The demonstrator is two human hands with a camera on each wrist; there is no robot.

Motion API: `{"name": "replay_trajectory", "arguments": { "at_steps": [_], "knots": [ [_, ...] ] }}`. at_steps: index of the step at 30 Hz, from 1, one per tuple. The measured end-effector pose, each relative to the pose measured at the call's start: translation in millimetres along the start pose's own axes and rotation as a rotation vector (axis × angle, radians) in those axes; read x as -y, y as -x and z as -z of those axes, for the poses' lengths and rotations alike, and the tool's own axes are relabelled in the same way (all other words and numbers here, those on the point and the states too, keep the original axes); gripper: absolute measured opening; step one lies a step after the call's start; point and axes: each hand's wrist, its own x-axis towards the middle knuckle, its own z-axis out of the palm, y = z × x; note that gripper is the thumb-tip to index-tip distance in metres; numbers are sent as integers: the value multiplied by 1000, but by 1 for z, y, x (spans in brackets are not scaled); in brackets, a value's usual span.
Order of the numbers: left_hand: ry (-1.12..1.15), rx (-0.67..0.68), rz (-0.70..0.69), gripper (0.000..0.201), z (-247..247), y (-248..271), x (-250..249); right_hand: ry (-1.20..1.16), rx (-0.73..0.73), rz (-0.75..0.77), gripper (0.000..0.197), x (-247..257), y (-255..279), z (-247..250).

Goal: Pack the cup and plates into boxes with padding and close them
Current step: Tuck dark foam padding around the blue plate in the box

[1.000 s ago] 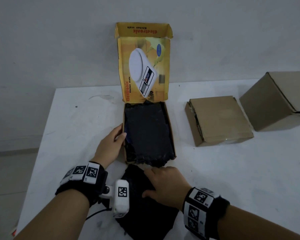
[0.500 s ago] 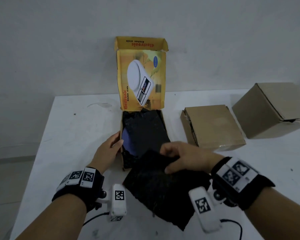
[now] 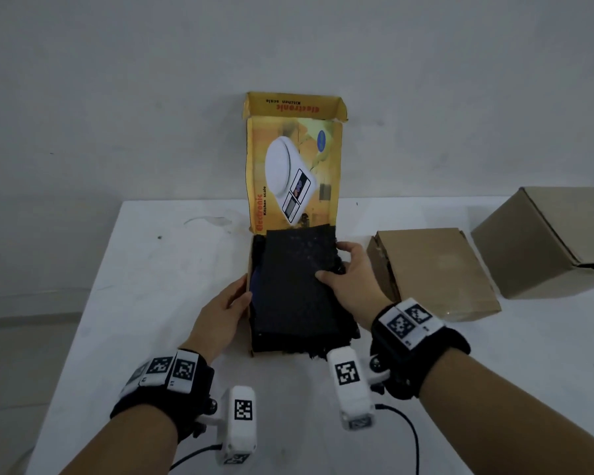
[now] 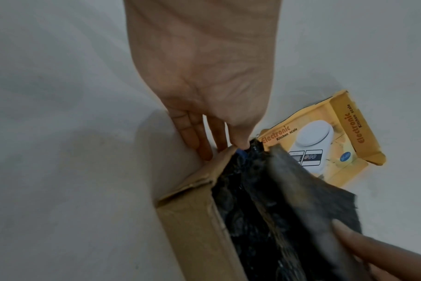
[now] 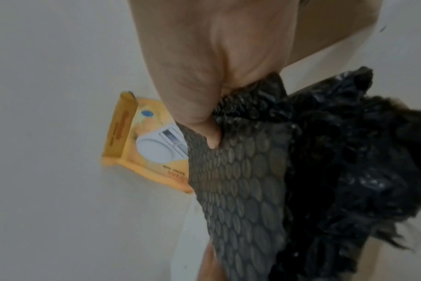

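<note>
Nearest the camera, the left hand [image 3: 225,311] is resting against the left wall of the yellow box [image 3: 248,323], fingers straight outside the wall and thumb at the rim, steadying it rather than gripping. Just beyond, the right hand [image 3: 352,279] is pinching the right edge of a black bubble-wrap sheet [image 3: 297,286], thumb on top and fingers underneath, and is laying it over the open box. A sliver of blue [image 3: 254,286] is showing at the left inside edge; it is probably a plate, though too little shows to be sure. More black padding is bulging out along the right side.

The step in hand looks like the top layer of padding for this box. The next move is calling for pressing the sheet flat inside the walls, tucking in the loose padding, then folding down the upright lid [image 3: 294,169].

Farther right on the white table [image 3: 151,303], two brown boxes [image 3: 432,269] [image 3: 546,241] are sitting closed.
</note>
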Motion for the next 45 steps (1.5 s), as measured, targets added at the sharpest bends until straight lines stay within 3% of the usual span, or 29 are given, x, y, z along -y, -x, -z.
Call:
{"name": "replay_trajectory", "arguments": {
  "at_steps": [3,5,7,9,11,21,25,27,29,31,33,35,38,42,45],
  "knots": [
    [-2,5,16,38,1,0,-1,634,-150,223,77,-2,3,-6],
    [4,6,14,39,2,0,0,940,-174,478,75,-1,8,-7],
    [28,-5,12,37,2,-1,2,1136,63,595,69,-7,8,-11],
    [36,-10,5,36,2,-1,4,1307,296,560,73,-23,3,-16],
    [19,-9,-6,37,2,-1,4,1401,346,552,77,-37,-2,-20],
    [68,-65,14,38,2,0,4,1427,406,496,84,-36,-17,-42],
    [84,-96,25,34,0,3,-3,1234,430,459,74,-7,-15,-20],
    [128,-118,54,27,-1,3,-9,1130,454,458,81,6,-14,2],
    [147,-133,61,24,-1,0,-11,1102,569,419,94,13,-13,20],
    [72,-152,40,29,-1,-4,-11,1189,669,395,102,11,-12,28],
    [-102,-180,-31,55,-2,-3,-8,1298,697,410,101,2,-13,27],
    [-251,-182,-141,67,-4,-1,-10,1360,671,441,95,-8,-15,24],
    [-410,-139,-249,64,-6,-5,-8,1432,595,471,89,-22,-14,18],
    [-436,-115,-211,59,-8,-12,-1,1469,533,475,90,-29,-11,4],
    [-436,-100,-179,59,-10,-14,-3,1349,562,439,88,-20,-8,8]
  ]
}}
